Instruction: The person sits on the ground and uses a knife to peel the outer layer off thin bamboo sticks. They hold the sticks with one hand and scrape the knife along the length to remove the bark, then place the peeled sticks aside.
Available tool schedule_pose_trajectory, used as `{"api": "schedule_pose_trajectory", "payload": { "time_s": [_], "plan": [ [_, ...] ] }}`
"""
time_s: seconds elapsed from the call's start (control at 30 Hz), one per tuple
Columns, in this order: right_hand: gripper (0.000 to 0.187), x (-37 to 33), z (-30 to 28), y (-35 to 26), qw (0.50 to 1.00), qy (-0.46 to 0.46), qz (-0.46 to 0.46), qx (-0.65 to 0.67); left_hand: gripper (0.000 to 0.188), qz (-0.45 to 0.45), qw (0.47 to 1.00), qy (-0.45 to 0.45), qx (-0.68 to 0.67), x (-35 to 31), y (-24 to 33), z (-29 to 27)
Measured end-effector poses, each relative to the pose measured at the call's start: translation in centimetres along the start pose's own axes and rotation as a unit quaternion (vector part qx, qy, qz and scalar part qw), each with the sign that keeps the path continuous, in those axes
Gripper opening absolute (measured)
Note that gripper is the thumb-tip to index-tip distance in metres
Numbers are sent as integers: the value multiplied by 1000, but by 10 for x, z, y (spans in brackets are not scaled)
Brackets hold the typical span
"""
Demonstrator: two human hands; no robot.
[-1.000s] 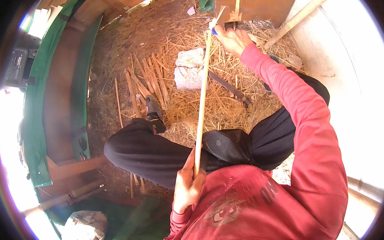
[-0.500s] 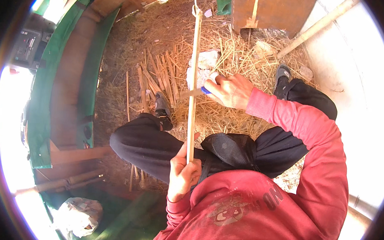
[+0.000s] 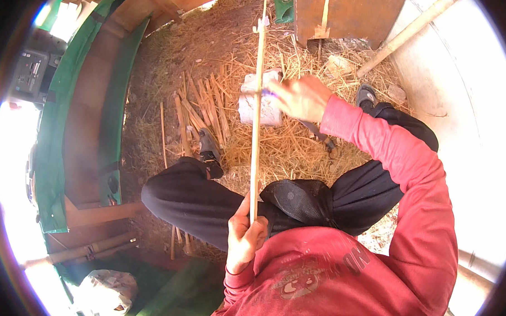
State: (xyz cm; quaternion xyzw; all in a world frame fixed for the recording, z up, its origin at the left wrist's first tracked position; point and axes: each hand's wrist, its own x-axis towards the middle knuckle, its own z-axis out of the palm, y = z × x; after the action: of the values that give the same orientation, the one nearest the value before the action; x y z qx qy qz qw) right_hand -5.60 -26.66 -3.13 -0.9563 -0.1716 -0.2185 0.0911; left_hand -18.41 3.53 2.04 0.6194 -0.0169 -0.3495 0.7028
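Note:
A long, pale bamboo strip (image 3: 257, 141) runs upright away from my lap. My left hand (image 3: 246, 234) is closed around its near end. Farther along, my right hand (image 3: 306, 98), smeared by motion, grips a blue-handled knife (image 3: 271, 93). The knife lies across the strip, its blade too blurred to make out well. At the strip's far end a thin sliver (image 3: 256, 29) curls off the side. Behind the strip are whitish blocks (image 3: 259, 109) on the straw. A dark tool with a brownish handle (image 3: 332, 149) lies partly hidden beneath my right forearm.
Several split wooden strips (image 3: 210, 109) lie left of the blocks, near my foot. Straw shavings (image 3: 275, 150) cover the ground between my legs. A brown board (image 3: 347, 19) and a slanted pole (image 3: 405, 38) stand at the far right. A white plastic bag (image 3: 106, 292) sits at lower left.
My right hand and the knife have moved farther along the strip, away from me. The strip shows a narrower side now. The dark tool has come into view beneath my right forearm.

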Motion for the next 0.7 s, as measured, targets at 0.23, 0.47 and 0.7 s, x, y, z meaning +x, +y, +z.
{"api": "schedule_pose_trajectory", "payload": {
  "time_s": [0.23, 0.47, 0.7],
  "plan": [
    [26, 11, 8, 79, 974, -41, 218, -53, 71, -34, 996, -8, 78, -19, -11, 3],
    [25, 17, -24, -3, 992, -37, 96, 70, 55, 16, 997, 67, 33, -5, -3, 3],
    [34, -4, -35, -42, 976, -24, -49, 211, 25, 36, 998, 36, -40, 2, -6, 9]
  ]
}}
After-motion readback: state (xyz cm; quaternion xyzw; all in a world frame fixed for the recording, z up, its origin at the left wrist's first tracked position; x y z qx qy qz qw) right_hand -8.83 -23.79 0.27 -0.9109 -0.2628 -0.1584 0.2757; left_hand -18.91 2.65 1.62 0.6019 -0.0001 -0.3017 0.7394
